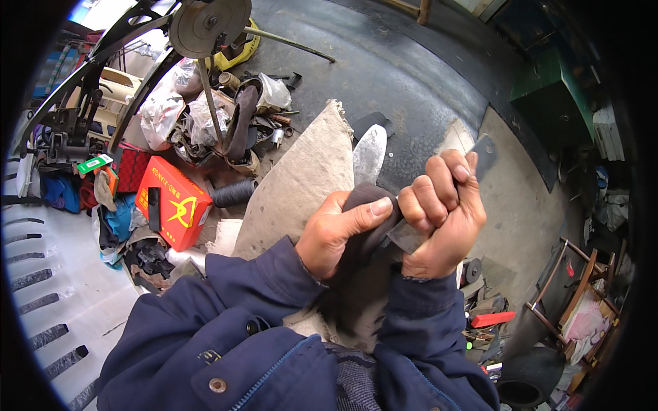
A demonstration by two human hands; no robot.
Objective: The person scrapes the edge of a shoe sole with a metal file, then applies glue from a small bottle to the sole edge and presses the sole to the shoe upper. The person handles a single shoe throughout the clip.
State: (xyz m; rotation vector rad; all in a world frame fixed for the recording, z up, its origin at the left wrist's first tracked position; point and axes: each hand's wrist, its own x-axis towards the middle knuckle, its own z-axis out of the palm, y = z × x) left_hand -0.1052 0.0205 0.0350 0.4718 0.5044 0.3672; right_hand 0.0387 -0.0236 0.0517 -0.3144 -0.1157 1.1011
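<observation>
My left hand [337, 234] grips a dark grey piece of soft material [364, 198], thumb laid across its top. My right hand [442, 212] is clenched around a flat grey metal blade [484, 153]; one end sticks up past the fingers, the other shows under the fist against the dark piece. Both hands touch over my lap, which is covered by a coarse beige cloth [298, 181]. A shiny sole-shaped metal piece [369, 155] stands just behind the hands. Blue jacket sleeves come in from below.
At the left lie a red box [173, 203], a black thread spool [233, 192], plastic bags [160, 109] and scattered tools under a wheeled machine [209, 24]. A green cabinet [548, 88] is at the right, a wooden frame [569, 288] and red block [492, 319] at the lower right.
</observation>
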